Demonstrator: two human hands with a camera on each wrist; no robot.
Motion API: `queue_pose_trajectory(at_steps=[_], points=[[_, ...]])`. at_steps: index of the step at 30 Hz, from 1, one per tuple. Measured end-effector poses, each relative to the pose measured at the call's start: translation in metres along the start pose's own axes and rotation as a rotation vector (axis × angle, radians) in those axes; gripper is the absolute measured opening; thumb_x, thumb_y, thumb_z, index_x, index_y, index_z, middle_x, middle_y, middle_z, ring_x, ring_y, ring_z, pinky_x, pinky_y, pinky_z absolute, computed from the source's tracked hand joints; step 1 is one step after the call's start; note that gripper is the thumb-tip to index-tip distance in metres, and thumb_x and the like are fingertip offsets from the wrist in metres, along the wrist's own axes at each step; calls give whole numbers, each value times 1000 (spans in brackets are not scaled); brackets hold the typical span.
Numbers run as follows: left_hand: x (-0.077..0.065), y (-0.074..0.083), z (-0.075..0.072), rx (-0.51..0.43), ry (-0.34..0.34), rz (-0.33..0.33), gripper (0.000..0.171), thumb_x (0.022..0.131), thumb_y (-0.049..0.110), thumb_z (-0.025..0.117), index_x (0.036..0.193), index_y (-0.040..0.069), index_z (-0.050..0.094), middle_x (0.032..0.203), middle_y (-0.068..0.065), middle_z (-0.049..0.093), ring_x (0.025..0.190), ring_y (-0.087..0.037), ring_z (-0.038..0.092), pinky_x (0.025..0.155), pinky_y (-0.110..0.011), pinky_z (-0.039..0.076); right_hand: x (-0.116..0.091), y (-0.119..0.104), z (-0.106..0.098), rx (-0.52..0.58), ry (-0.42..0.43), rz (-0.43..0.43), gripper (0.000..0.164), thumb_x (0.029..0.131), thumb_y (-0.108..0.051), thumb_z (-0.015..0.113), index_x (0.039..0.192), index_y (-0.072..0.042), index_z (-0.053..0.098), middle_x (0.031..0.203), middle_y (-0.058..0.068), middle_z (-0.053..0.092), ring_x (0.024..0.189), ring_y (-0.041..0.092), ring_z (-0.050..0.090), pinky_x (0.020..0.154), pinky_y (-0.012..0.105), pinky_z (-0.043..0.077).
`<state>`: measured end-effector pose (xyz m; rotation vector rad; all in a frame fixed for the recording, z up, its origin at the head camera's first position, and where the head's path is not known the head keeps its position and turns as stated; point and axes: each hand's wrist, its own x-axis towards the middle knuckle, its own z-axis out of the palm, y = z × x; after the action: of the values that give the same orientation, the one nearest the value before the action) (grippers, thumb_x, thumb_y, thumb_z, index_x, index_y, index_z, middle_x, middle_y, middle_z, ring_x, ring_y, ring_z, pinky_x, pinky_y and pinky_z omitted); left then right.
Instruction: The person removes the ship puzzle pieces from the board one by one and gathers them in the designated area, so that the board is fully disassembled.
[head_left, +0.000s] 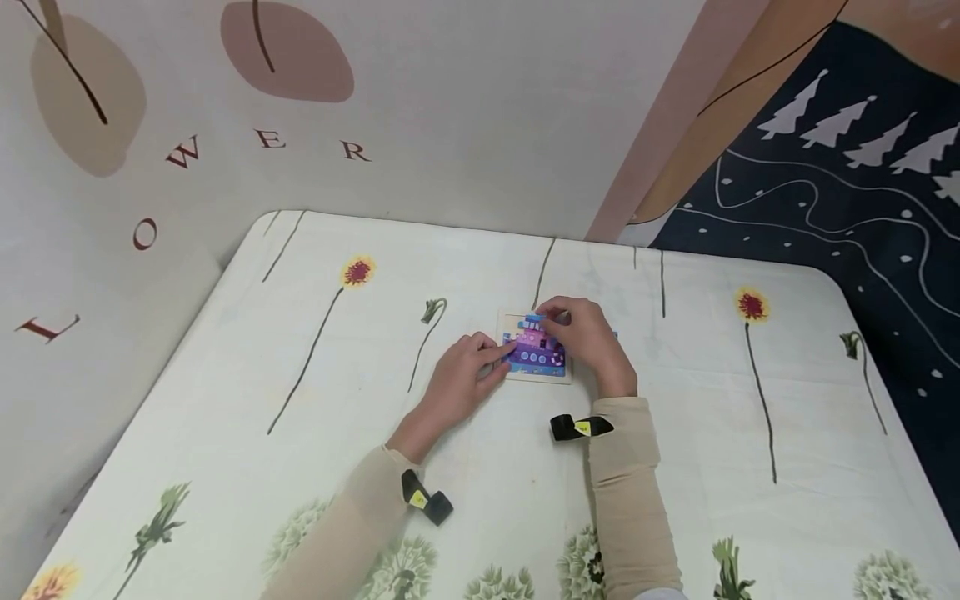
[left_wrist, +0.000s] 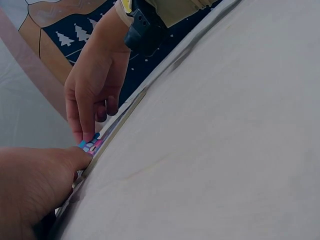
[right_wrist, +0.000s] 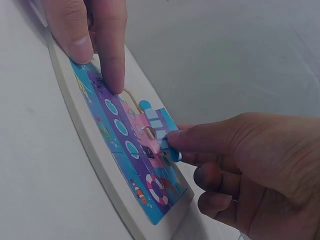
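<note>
- Ship puzzle [head_left: 532,358] lies in its pale frame [right_wrist: 82,127] on the flowered tablecloth [head_left: 495,475], between your hands.
- Your left hand [head_left: 457,379] rests an extended index finger and thumb on its left side.
- Your right hand [head_left: 591,335] pinches the blue cabin piece [right_wrist: 156,121] at the ship's top; whether it is fully seated, I cannot tell.

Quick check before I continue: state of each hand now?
Left hand: open, touching the boat jigsaw puzzle.
Right hand: closed, pinching the blue cabin piece.
</note>
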<state>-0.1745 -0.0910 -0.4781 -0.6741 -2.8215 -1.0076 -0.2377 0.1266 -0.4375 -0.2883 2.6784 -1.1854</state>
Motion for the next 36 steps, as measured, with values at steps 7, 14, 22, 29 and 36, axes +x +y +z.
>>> queue_pose_trajectory(at_steps=[7, 14, 22, 29, 36], points=[[0, -1, 1, 7, -1, -2, 34, 100, 21, 70, 132, 10, 71, 99, -1, 59, 82, -17, 47, 70, -31, 41, 0, 4, -3, 20, 2, -33, 15, 100, -10, 68, 113, -5, 75, 110, 14, 72, 95, 27, 63, 85, 41, 49], [0, -1, 1, 9, -1, 0, 33, 100, 20, 70, 132, 10, 71, 99, -1, 60, 83, -17, 49, 72, -31, 42, -2, 4, -4, 64, 9, -45, 14, 100, -11, 69, 111, -7, 76, 108, 11, 73, 94, 27, 60, 83, 39, 48], [2, -1, 2, 3, -4, -6, 34, 101, 20, 70, 133, 11, 70, 100, -1, 61, 83, -17, 49, 72, -32, 42, -2, 5, -5, 106, 47, -60, 13, 100, -13, 69, 110, -9, 77, 104, 7, 72, 90, 26, 59, 80, 37, 48], [1, 2, 4, -12, -18, -23, 34, 101, 20, 69, 133, 10, 70, 99, 0, 59, 82, -16, 46, 71, -30, 40, -15, 12, -20, 126, 90, -10, 18, 99, -16, 72, 114, -7, 77, 107, 9, 72, 89, 25, 56, 76, 33, 46], [0, 0, 3, 3, 1, -26, 35, 100, 22, 71, 133, 11, 71, 97, 1, 58, 82, -16, 45, 71, -30, 40, -41, 47, -63, 119, 104, 20, 20, 98, -16, 73, 111, -2, 78, 102, 13, 74, 83, 22, 58, 69, 27, 47]])
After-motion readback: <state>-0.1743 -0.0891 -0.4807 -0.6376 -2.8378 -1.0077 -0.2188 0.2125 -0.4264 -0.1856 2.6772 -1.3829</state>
